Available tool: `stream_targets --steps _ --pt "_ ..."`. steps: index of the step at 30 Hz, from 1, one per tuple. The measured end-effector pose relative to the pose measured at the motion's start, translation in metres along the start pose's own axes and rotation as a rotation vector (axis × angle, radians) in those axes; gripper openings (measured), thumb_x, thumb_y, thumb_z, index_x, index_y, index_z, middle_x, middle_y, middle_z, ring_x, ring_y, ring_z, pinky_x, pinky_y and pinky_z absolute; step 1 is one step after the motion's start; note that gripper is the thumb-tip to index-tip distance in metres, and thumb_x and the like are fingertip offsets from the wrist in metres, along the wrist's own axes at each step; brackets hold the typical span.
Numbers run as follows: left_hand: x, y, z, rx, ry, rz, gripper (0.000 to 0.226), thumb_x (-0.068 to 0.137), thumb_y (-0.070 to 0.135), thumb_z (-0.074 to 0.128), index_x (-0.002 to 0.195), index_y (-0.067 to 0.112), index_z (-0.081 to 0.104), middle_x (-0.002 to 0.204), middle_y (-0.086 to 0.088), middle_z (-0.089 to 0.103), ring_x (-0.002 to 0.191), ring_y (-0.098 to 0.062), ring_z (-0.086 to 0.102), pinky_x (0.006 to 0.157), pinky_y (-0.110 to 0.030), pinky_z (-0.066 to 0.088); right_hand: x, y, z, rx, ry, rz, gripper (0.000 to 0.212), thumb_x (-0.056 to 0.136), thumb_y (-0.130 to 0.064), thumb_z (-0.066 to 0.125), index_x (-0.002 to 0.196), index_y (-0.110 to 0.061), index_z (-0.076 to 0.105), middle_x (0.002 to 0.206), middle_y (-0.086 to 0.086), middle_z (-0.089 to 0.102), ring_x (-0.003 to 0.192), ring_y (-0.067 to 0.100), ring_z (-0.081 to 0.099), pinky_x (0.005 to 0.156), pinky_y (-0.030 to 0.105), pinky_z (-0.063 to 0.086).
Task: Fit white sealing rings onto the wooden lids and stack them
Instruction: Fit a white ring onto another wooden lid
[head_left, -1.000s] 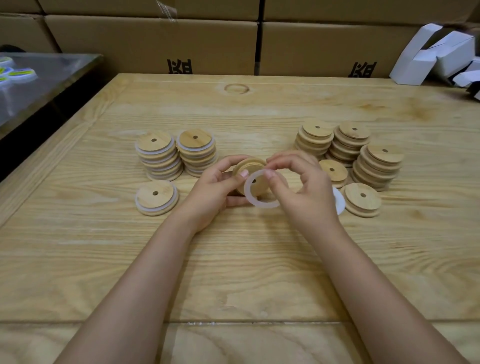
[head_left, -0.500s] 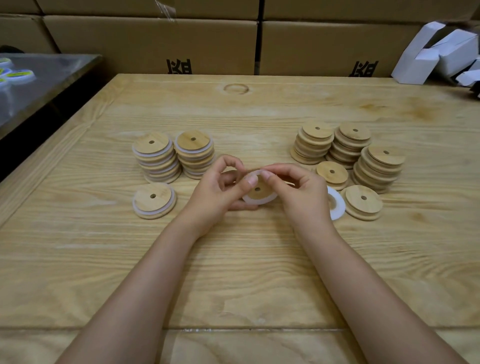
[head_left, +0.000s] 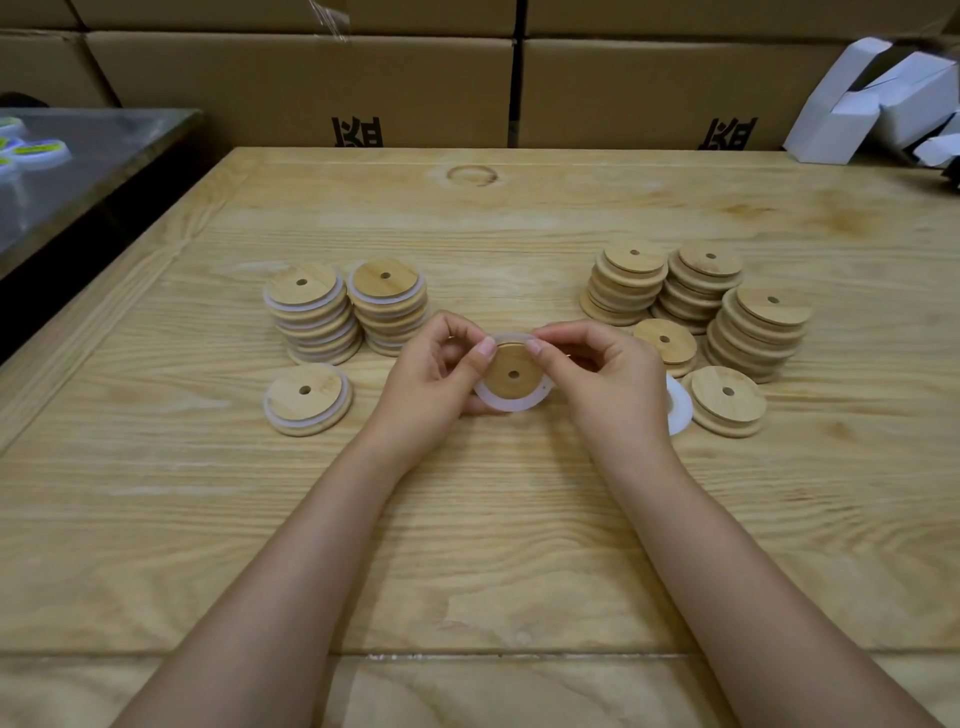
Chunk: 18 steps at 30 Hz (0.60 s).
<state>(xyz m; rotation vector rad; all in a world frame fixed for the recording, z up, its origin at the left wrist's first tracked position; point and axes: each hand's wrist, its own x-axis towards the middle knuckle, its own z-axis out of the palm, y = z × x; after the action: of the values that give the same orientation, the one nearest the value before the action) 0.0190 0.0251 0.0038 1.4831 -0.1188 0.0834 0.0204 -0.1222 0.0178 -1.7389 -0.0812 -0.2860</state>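
Gripped at frame centre in left hand (head_left: 436, 379), face tilted toward the camera: wooden lid (head_left: 511, 371). Pinched at its top edge by right hand (head_left: 608, 379): white ring (head_left: 498, 404), round the lid's step, seemingly for pressing home. Sorted left of centre: ringed stacks (head_left: 311, 312). Sorted right of centre: bare stacks (head_left: 628, 283), loose rings (head_left: 679, 408) within reach. Ranged shut along top edge: cartons (head_left: 301, 88), contents unseen.

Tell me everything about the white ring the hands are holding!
The white ring is a thin, soft-looking, slightly see-through loop. It sits loosely around a round wooden lid with a small centre hole, not yet snug. The left hand and right hand pinch its top edge with their thumbs, holding it over the table.
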Motion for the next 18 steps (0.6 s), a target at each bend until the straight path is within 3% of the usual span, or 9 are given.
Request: stream_targets --steps 3,8,18 --pt "0.0002 0.0003 -0.0009 0.008 0.034 -0.01 0.011 0.092 0.006 0.054 0.082 0.011 0.052 0.066 0.007 0.068 0.069 -0.005 0.067 0.05 -0.02 0.052 0.0013 0.0008 -0.0017 0.015 0.002 0.019 0.007 0.078 -0.016 0.075 0.08 -0.022 0.072 0.079 -0.009 0.072 0.079 0.002 0.067 0.072 0.016 0.053" --pt "0.001 0.0007 -0.0008 -0.07 0.077 -0.059 0.012 0.091 0.006 0.055 0.08 0.007 0.052 0.077 -0.006 0.066 0.077 -0.017 0.07 0.057 -0.035 0.059 0.0031 0.001 -0.002 0.023 0.009 0.037 0.006 0.079 -0.015 0.073 0.079 -0.021 0.072 0.08 -0.008 0.072 0.08 0.002 0.067 0.076 0.019 0.053" --pt "0.0011 0.0016 0.0019 -0.064 0.126 -0.085 0.014 0.091 0.002 0.054 0.078 0.006 0.051 0.08 -0.012 0.062 0.074 -0.02 0.07 0.056 -0.038 0.059 0.0033 0.001 -0.0019 -0.015 0.045 -0.006 0.013 0.08 -0.016 0.072 0.073 -0.026 0.07 0.074 -0.011 0.071 0.074 -0.001 0.065 0.069 0.012 0.049"
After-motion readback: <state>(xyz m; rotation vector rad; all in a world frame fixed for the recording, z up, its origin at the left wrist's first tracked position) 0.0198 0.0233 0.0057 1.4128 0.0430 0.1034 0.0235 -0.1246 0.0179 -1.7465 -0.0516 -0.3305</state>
